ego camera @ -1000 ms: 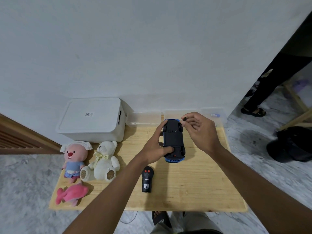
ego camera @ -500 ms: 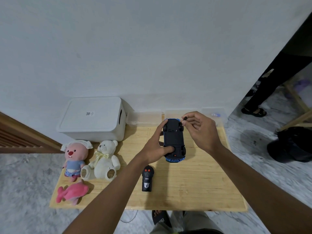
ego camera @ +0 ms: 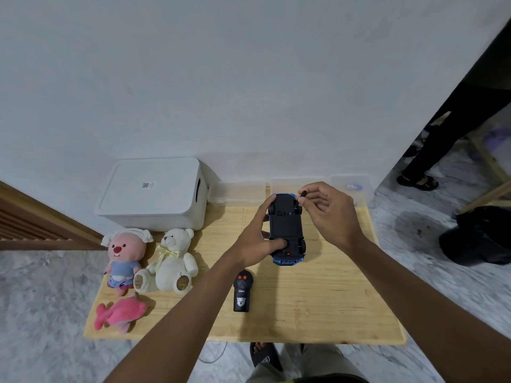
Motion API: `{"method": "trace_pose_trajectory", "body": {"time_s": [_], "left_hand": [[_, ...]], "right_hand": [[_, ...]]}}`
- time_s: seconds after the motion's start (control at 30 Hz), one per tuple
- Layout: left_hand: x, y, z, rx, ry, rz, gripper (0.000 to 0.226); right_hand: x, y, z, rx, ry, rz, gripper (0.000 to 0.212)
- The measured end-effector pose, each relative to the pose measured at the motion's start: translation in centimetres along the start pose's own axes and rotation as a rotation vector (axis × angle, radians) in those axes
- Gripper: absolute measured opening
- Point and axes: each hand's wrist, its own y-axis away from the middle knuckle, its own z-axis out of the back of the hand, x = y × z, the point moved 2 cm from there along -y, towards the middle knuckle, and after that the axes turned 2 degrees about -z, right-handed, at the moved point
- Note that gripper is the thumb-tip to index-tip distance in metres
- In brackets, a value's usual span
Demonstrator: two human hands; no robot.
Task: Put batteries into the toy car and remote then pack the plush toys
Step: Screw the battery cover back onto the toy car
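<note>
The blue toy car (ego camera: pixel 286 226) lies upside down on the wooden table (ego camera: pixel 318 299), its black underside up. My left hand (ego camera: pixel 255 241) grips it, thumb on the near end and fingers round the far left wheel. My right hand (ego camera: pixel 330 210) pinches a small dark tool (ego camera: pixel 301 196) at the car's far right corner. The black remote (ego camera: pixel 242 290) with two red buttons lies near the front. At the left are a pink beaver plush (ego camera: pixel 124 255), a white teddy bear (ego camera: pixel 170 261) and a pink fish plush (ego camera: pixel 121 313).
A white lidded storage box (ego camera: pixel 152 193) stands at the back left against the wall. Clear plastic trays (ego camera: pixel 237 192) line the table's back edge; the right tray (ego camera: pixel 351 186) holds a small blue-white item. A person's legs (ego camera: pixel 431 150) stand at the right, beside a dark bag (ego camera: pixel 481 236).
My right hand's fingers have shifted slightly at the car's far corner. The car and the left hand have stayed in place.
</note>
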Motion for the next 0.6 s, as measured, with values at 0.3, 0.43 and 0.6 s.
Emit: {"method": "trace_pose_trajectory", "body": {"time_s": [0.3,0.43,0.6], "left_hand": [[-0.04,0.31,-0.3,-0.006,0.028,0.008,0.099],[-0.06,0.34,-0.22,-0.012,0.004,0.002,0.099],[-0.27,0.4,-0.35,-0.011,0.006,-0.013,0.099]], "right_hand": [[0.24,-0.17,-0.08,0.056,0.136,0.128,0.02],[0.69,-0.21,-0.22,0.047,0.115,0.139,0.017],[0.8,-0.73,-0.38,-0.02,0.04,0.05,0.016]]}}
